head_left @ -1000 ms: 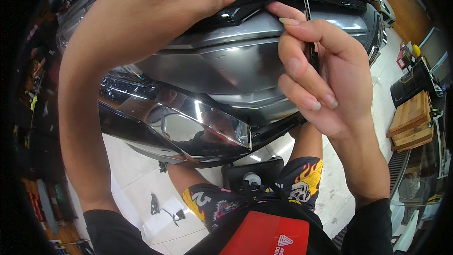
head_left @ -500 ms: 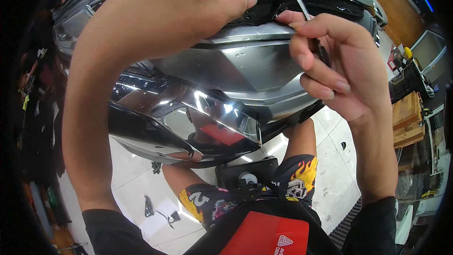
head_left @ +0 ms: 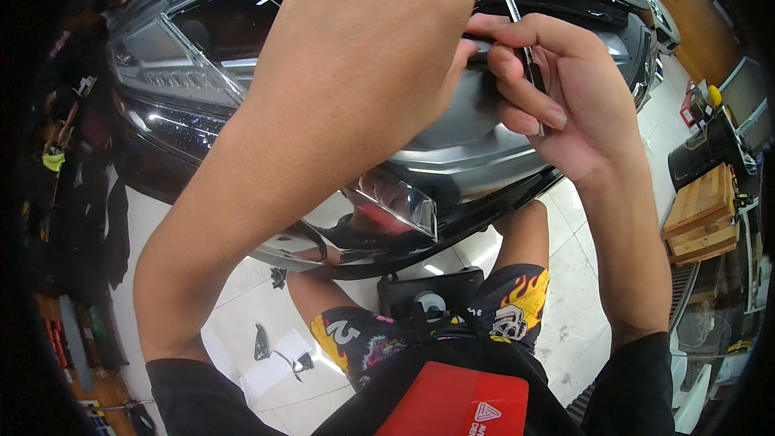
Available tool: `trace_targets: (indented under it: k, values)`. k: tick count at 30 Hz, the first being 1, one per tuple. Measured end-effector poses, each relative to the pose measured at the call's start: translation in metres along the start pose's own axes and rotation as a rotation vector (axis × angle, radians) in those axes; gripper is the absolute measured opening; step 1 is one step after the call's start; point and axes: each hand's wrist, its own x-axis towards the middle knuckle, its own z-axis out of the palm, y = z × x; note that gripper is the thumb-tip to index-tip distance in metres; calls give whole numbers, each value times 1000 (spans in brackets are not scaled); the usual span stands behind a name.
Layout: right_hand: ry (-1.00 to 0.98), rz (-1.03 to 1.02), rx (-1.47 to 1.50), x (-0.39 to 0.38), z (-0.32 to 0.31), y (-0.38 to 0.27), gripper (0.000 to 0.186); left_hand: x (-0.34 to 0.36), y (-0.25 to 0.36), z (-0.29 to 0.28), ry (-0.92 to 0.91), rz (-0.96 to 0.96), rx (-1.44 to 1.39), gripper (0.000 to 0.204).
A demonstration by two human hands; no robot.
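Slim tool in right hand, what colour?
The slim tool is silvery at its upper end, dark lower down; the head view shows it.

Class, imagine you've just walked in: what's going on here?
A person is working with bare hands at the front end of a car. The right hand holds a slim knife between its fingers, the tip pointing away from the person. The left hand is close beside the right fingertips, but what its fingers hold, if anything, is hidden. Dark scraps lie below.
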Motion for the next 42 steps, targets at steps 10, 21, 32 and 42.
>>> trace_targets:
  k: [10, 21, 32, 42]
  values:
    - [-83, 24, 116, 7, -11, 5, 34, 4, 7, 10, 65, 10, 92, 19]
    - [-95, -29, 89, 4, -14, 4, 37, 16, 54, -5, -32, -361, -73, 10]
    - [-94, -60, 72, 6, -16, 6, 37, 2, 13, 18, 78, 12, -48, 8]
    - [-94, -36, 22, 1, -12, 1, 39, -11, 15, 13, 94, -86, -40, 16]
